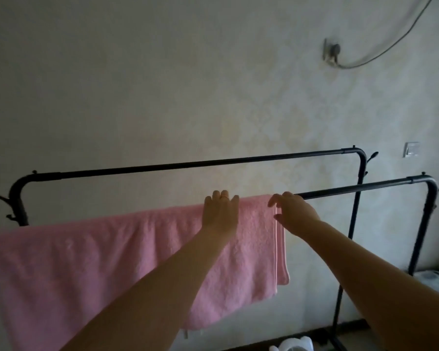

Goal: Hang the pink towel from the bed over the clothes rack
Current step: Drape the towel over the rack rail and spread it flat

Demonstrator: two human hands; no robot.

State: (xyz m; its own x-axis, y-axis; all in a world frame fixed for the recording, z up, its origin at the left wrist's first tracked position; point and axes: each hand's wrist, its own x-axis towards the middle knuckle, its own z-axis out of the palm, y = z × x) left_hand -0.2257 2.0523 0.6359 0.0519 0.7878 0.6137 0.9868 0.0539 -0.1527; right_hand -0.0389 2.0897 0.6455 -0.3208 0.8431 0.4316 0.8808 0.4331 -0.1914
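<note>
The pink towel (pixel 91 257) hangs draped over the near bar of the black clothes rack (pixel 365 190), covering the bar's left and middle stretch and reaching down low. My left hand (pixel 221 211) lies flat on the towel at the top of the bar, fingers curled over the far side, a ring on one finger. My right hand (pixel 293 212) hovers at the towel's right edge with fingers spread and bent, thumb near the hem; I cannot tell if it touches the cloth.
A second, higher rack bar (pixel 188 164) runs behind, close to the patterned wall. Hook arms stick out at both rack ends. A wall switch (pixel 411 149), a socket with a cable (pixel 331 53), a white object on the floor (pixel 295 344) and patterned bedding (pixel 436 278) are nearby.
</note>
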